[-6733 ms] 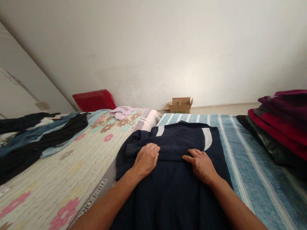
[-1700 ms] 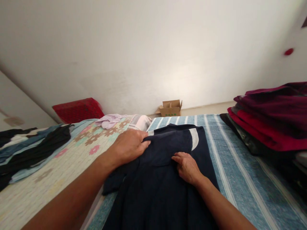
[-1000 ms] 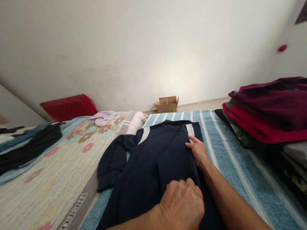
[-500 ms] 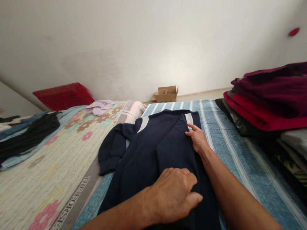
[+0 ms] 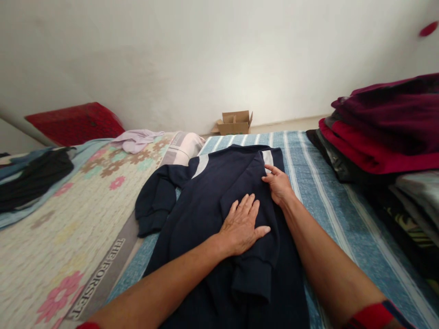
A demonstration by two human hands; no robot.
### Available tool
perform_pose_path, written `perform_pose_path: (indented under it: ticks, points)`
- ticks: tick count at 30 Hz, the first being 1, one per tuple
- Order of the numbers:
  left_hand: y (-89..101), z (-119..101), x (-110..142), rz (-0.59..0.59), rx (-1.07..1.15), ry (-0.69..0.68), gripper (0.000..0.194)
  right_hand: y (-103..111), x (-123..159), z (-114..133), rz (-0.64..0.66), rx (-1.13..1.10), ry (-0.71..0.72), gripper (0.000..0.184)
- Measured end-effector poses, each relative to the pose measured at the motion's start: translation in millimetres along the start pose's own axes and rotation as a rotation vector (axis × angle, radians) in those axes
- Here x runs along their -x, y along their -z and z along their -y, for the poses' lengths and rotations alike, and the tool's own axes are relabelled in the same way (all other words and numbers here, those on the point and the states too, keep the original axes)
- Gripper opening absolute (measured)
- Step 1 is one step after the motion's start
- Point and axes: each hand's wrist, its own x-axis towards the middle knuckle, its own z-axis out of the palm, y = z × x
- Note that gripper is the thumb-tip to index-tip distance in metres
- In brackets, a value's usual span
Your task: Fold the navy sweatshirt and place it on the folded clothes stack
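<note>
A navy long-sleeved sweatshirt with white shoulder patches lies spread on the blue striped cover. One sleeve is folded inward over the body, its cuff towards me; the other bends out to the left. My left hand rests flat on the folded sleeve, fingers outstretched and thumb apart, holding nothing. At the right shoulder, just below the white patch, my right hand has thumb and fingers closed on the fabric at the fold. Part of that grip is hidden.
Folded clothes are piled at the right. Left lies a floral quilt with dark garments and a pale lilac cloth. Behind are an open cardboard box, a red object and the wall.
My left hand has moved up and away from me, its fingers straightening from a curl to lie flat on the sleeve. The cuff has come into view. My right hand stays at the shoulder.
</note>
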Motion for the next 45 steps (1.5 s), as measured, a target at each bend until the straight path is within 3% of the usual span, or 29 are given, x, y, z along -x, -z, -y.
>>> perform_pose_path:
  ticks: [9, 14, 17, 18, 20, 21, 22, 26, 30, 35, 38, 45]
  points:
    - [-8.6, 0.2, -3.6, -0.014, -0.014, -0.016, 0.075, -0.2, 0.4, -0.5, -0.061, 0.200, 0.098, 0.054]
    - [-10.2, -0.1, -4.2, -0.003, 0.015, -0.024, 0.078, -0.6, 21.5, 25.5, -0.043, 0.804, 0.413, 0.044]
    - [-11.9, 1.0, -4.7, 0.002, 0.031, -0.027, 0.079, -4.8, 72.9, 55.6, 0.177, 1.083, 0.619, 0.025]
    - [-13.2, 1.8, -5.1, 0.000, 0.028, -0.040, 0.078, -6.6, 96.6, 64.4, 0.328, 1.106, 0.657, 0.020]
    - [-16.3, 3.4, -6.2, 0.002, 0.012, -0.061, 0.071, -9.7, 146.4, 74.9, 0.761, 1.167, 0.687, 0.017]
    - [-17.8, 3.8, -6.9, 0.002, 0.004, -0.062, 0.069, -10.5, 169.4, 75.3, 0.885, 1.225, 0.727, 0.016]
    - [-18.7, 3.8, -7.6, 0.002, -0.001, -0.055, 0.070, -10.8, 189.3, 72.2, 0.925, 1.317, 0.768, 0.015]
    - [-16.4, 0.7, -8.1, -0.005, 0.004, -0.016, 0.080, -4.0, 228.1, 37.3, 0.815, 1.652, 0.974, 0.019]
    - [-8.7, -2.8, -4.9, 0.035, 0.031, -0.024, 0.080, 9.4, 224.9, 13.9, 0.731, 1.641, 1.136, 0.021]
    - [-4.2, -4.1, -5.1, 0.088, 0.054, -0.006, 0.081, 20.4, 218.3, 28.1, 0.821, 1.363, 1.020, 0.026]
    - [-4.2, -4.6, -7.0, 0.095, 0.056, 0.002, 0.081, 22.9, 222.3, 26.7, 0.836, 1.362, 1.015, 0.028]
    - [-7.3, -5.4, -7.3, 0.075, 0.049, 0.012, 0.082, 23.8, 242.1, -3.3, 0.596, 1.622, 1.193, 0.035]
